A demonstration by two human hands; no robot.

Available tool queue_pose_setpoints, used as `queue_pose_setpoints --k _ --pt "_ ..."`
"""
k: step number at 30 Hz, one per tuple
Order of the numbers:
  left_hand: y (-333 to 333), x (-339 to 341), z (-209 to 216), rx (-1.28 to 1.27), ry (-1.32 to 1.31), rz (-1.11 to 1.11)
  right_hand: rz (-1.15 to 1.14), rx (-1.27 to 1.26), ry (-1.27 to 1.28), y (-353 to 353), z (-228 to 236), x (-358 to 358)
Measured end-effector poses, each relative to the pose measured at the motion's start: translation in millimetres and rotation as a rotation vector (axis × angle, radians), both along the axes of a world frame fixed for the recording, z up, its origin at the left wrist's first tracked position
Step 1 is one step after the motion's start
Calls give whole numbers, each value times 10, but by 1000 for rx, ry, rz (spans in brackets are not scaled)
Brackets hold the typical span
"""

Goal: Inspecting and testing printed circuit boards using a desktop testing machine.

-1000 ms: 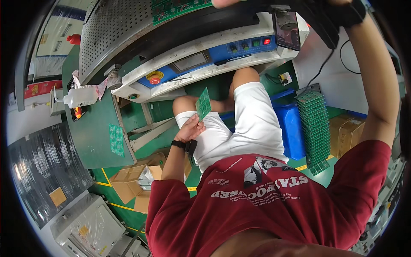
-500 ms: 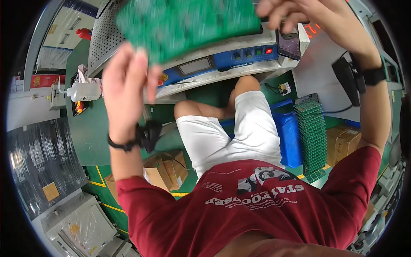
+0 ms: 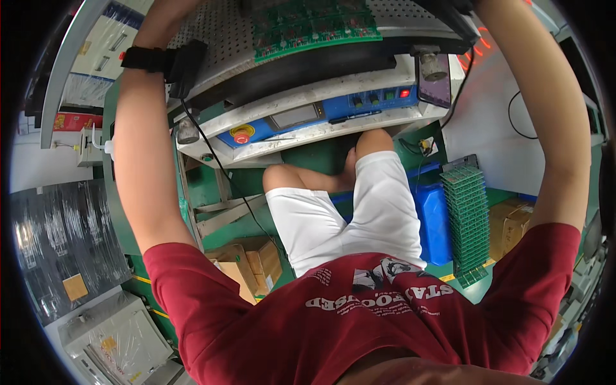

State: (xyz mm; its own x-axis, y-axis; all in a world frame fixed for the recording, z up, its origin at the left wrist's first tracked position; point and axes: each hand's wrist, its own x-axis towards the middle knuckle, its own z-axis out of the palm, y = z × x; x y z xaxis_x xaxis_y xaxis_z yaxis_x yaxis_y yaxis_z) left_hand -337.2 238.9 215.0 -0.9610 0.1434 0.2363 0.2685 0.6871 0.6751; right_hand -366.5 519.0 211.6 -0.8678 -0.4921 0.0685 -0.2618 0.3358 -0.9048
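Observation:
A green circuit board panel (image 3: 314, 29) lies on the perforated metal plate (image 3: 221, 32) of the bench machine, its far part cut off by the top edge. My left arm stretches up on the left, and only the base of my left hand (image 3: 168, 18) shows beyond a black wristband (image 3: 144, 58); the fingers are out of the picture. On the right, my forearm (image 3: 513, 45) reaches past the upper edge, so that hand is out of sight. What either hand touches cannot be seen.
Below the plate runs a blue control panel (image 3: 295, 117) with a red stop button (image 3: 242, 134). A phone (image 3: 436, 90) rests at its right. Black cables hang from both wrists. By my legs stand a green stack of grid-like boards (image 3: 467, 218), a blue bin (image 3: 434, 224) and cardboard boxes (image 3: 260, 263).
The board panel has left my left hand and now lies on the plate. Both arms have reached farther up. The plate's dark front edge and two metal knobs now show over the machine's front.

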Motion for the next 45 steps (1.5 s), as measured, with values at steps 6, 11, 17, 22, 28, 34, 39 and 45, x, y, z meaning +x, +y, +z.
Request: queue_pose_setpoints --k 6,11,17,22,28,34,39,45 --pt "-497 -270 -484 -161 466 -71 324 92 152 -271 25 -15" --pt "-468 -426 -505 -224 192 -43 -27 -496 -174 -188 162 153" --pt "-472 -417 -506 -278 101 -26 47 -468 -143 -498 151 157" --pt "-487 -413 -500 -308 56 -30 86 -453 -114 -542 110 143" --pt "-499 -410 -494 -294 61 -39 119 -425 -82 -543 105 87" --pt "-503 -410 -507 -282 63 -49 151 -400 -53 -486 88 -2" --pt "-510 -392 -500 -277 71 -56 179 -382 -23 -617 122 1" --pt "-396 -267 -406 -255 32 -64 192 -364 10 -608 120 -15"
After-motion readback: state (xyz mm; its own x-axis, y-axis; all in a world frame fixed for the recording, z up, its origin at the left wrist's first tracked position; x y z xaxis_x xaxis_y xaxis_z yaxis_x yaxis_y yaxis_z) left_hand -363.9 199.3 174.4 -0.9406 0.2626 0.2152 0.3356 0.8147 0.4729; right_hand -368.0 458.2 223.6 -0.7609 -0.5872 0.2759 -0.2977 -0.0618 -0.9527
